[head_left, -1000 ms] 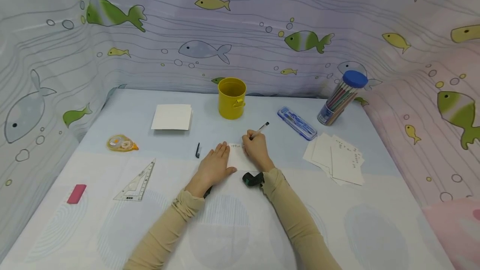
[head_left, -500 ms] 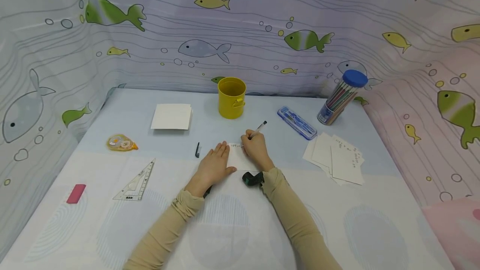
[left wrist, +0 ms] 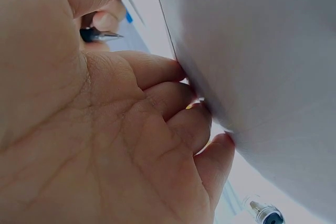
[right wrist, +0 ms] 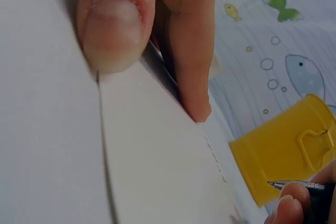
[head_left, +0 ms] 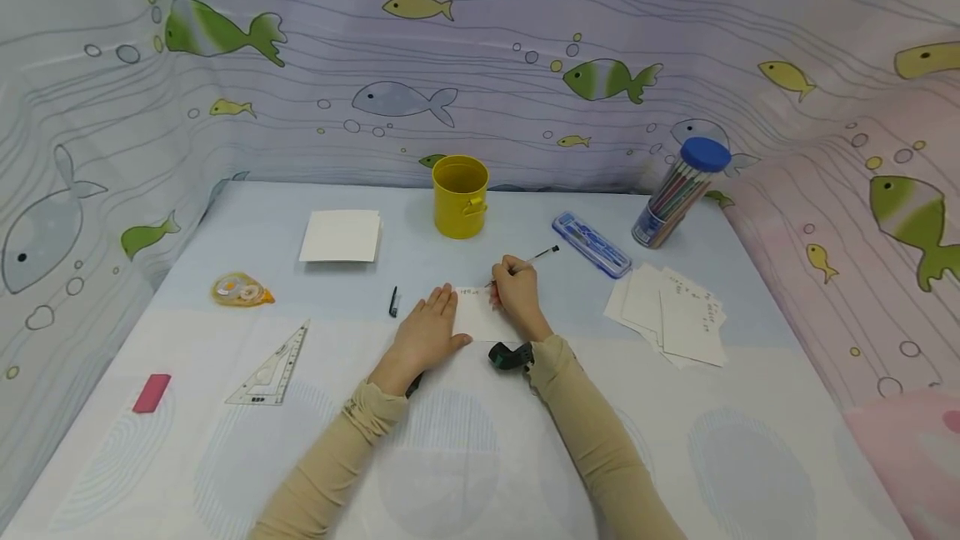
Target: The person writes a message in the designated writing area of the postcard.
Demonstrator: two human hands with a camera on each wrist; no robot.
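Observation:
A small white paper card (head_left: pixel 483 325) lies at the middle of the table, with a short row of dark handwriting along its top. My left hand (head_left: pixel 429 332) rests on the card's left side, fingers straight and thumb out to the right. In the left wrist view the fingertips (left wrist: pixel 223 142) press at the pale surface. My right hand (head_left: pixel 519 294) grips a pen (head_left: pixel 543 254) over the card's upper right, the pen's rear end slanting away to the right. Its bare metal tip (right wrist: pixel 275 183) shows in the right wrist view. The pen's black cap (head_left: pixel 393 302) lies left of my left hand.
Behind stand a yellow bucket (head_left: pixel 460 198) and a stack of blank cards (head_left: pixel 341 236). To the right are a blue case (head_left: pixel 591 244), a jar of pencils (head_left: pixel 675 198) and written cards (head_left: pixel 693 327). Correction tape (head_left: pixel 242 290), a set square (head_left: pixel 273 369) and a pink eraser (head_left: pixel 152 392) lie left.
My right hand has turned and shifted slightly right, and the pen leans lower with its rear end farther right. My left hand keeps its place on the card.

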